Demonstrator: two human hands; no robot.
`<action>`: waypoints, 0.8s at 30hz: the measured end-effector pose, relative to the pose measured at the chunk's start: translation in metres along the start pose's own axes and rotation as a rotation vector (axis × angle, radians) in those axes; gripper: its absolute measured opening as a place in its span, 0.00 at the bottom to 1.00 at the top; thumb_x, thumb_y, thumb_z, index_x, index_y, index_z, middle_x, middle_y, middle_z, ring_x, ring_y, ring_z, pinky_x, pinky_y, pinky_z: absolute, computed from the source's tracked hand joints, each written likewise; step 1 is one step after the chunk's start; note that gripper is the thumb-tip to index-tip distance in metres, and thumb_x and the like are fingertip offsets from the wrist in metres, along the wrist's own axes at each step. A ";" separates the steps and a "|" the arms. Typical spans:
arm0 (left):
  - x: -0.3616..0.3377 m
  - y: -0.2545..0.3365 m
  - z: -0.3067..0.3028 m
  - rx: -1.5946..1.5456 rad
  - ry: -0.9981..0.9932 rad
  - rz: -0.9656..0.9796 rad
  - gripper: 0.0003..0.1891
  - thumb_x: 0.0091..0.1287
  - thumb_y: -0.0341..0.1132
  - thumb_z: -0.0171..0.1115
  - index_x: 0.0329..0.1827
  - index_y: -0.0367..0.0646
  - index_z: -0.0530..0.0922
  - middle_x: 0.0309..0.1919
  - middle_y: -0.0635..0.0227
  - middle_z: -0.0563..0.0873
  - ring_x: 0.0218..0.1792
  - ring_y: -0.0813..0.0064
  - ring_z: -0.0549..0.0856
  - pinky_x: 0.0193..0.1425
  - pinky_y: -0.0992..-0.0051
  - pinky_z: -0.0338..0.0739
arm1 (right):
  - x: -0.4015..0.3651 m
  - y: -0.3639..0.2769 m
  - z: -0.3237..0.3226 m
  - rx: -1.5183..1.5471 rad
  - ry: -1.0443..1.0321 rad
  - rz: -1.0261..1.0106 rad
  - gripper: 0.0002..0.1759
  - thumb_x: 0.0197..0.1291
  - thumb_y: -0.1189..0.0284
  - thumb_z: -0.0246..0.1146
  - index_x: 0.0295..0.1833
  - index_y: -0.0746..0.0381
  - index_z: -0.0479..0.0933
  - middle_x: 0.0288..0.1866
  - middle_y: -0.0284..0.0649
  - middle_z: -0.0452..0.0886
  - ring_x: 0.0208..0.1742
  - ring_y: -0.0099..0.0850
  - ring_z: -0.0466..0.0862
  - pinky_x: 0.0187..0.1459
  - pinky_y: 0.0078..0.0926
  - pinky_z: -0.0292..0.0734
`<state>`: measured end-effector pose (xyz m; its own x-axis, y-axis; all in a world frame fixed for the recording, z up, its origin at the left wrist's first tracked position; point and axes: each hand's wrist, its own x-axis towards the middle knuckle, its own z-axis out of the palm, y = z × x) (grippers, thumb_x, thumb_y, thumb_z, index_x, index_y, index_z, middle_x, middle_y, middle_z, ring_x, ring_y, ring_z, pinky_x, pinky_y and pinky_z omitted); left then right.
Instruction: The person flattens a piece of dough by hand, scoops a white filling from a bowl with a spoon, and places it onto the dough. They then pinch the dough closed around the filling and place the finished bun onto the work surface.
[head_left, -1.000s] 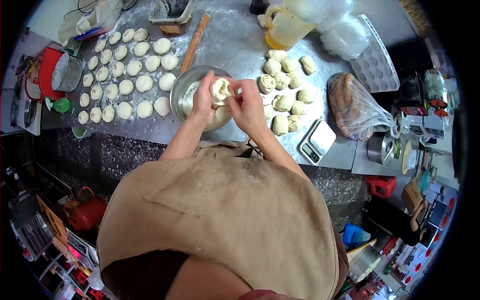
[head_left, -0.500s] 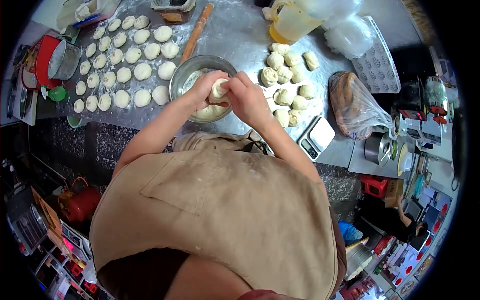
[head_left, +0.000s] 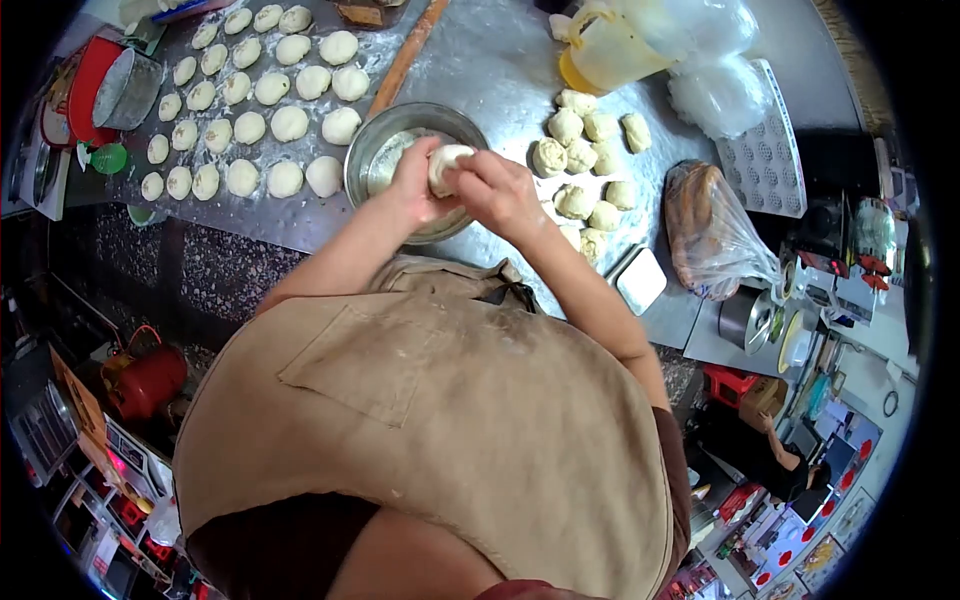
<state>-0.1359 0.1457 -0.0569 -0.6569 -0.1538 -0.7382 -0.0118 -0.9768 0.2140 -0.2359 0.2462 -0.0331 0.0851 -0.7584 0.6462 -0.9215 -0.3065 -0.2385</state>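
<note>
Your worktop point(head_left: 480, 70): brushed steel, dull sheen, flour-dusted.
Mixing bowl point(head_left: 372, 150): polished metal, glossy rim.
Rolling pin point(head_left: 405, 60): bare wood, matt.
Dough piece point(head_left: 447, 165) you hold: pale, smooth, matt.
Dough balls point(head_left: 290, 123): matt, floured.
Jug point(head_left: 610, 50): translucent plastic, glossy.
Bag point(head_left: 715, 225): thin clear plastic, crinkled, shiny.
Your apron point(head_left: 450, 420): tan woven cloth, matt.

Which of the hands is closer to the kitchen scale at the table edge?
Right. The right hand holds the dough ball on the side toward the kitchen scale; the left hand holds it on the far side.
</note>
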 end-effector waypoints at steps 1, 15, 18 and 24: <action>0.006 -0.003 0.006 -0.153 0.044 0.064 0.20 0.69 0.47 0.38 0.48 0.42 0.73 0.44 0.62 0.80 0.46 0.66 0.80 0.54 0.63 0.75 | -0.001 0.005 0.015 -0.020 0.116 0.071 0.09 0.40 0.76 0.61 0.32 0.57 0.76 0.34 0.33 0.76 0.28 0.31 0.79 0.26 0.25 0.76; 0.038 0.048 0.014 -0.457 0.002 0.420 0.25 0.70 0.53 0.35 0.43 0.38 0.71 0.39 0.61 0.79 0.42 0.65 0.80 0.49 0.66 0.76 | 0.037 0.027 0.098 0.625 0.421 1.038 0.05 0.51 0.78 0.65 0.34 0.66 0.77 0.34 0.42 0.79 0.31 0.28 0.81 0.34 0.23 0.77; 0.049 0.061 0.012 -0.445 -0.020 0.552 0.23 0.71 0.51 0.34 0.45 0.39 0.70 0.39 0.62 0.77 0.43 0.66 0.77 0.52 0.65 0.73 | 0.042 0.039 0.109 0.636 0.381 1.060 0.04 0.54 0.78 0.63 0.35 0.67 0.78 0.35 0.40 0.80 0.32 0.23 0.79 0.34 0.19 0.76; 0.043 0.084 0.013 -0.094 0.129 0.776 0.28 0.72 0.56 0.34 0.57 0.39 0.66 0.47 0.69 0.75 0.50 0.76 0.72 0.60 0.73 0.60 | 0.089 0.054 0.109 1.315 0.246 1.340 0.14 0.60 0.71 0.61 0.47 0.70 0.75 0.42 0.39 0.80 0.41 0.23 0.78 0.46 0.21 0.73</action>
<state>-0.1750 0.0588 -0.0619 -0.3583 -0.8068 -0.4697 0.4817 -0.5907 0.6473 -0.2365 0.0993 -0.0676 -0.5020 -0.7850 -0.3632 0.5206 0.0611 -0.8516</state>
